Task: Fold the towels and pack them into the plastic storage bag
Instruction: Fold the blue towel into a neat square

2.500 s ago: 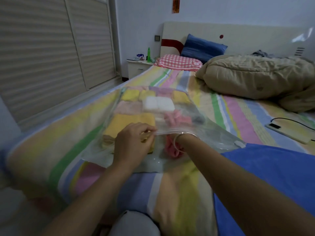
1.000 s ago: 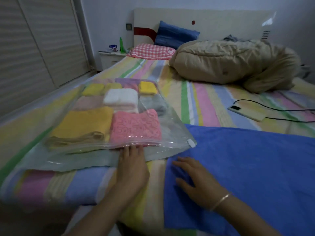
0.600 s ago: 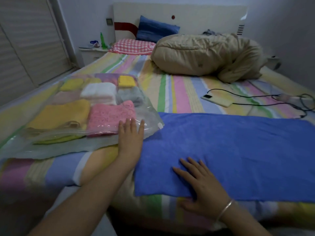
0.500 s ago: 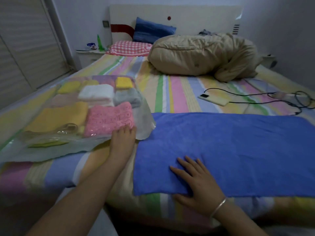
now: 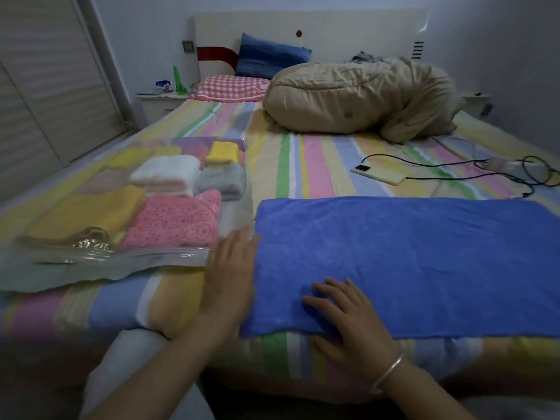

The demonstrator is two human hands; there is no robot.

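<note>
Left hand (image 5: 231,269) flat and released, fingers together, lower centre of the frame, resting on the striped bed (image 5: 318,165) between the plastic storage bag (image 5: 121,262) and the blue towel (image 5: 409,262), fingertips touching the bag's near right corner. Right hand (image 5: 348,313) released too, fingers spread, palm down on the blue towel's near edge, lower right of centre, bracelet (image 5: 389,371) on the wrist. Blue towel spread flat, unfolded, across the right half of the frame. Bag at left, holding folded towels: pink (image 5: 178,222), yellow (image 5: 91,212), white (image 5: 166,174), grey (image 5: 222,180). Phone (image 5: 378,174) with cable at right; beige quilt (image 5: 357,98) heaped at upper centre.
</note>
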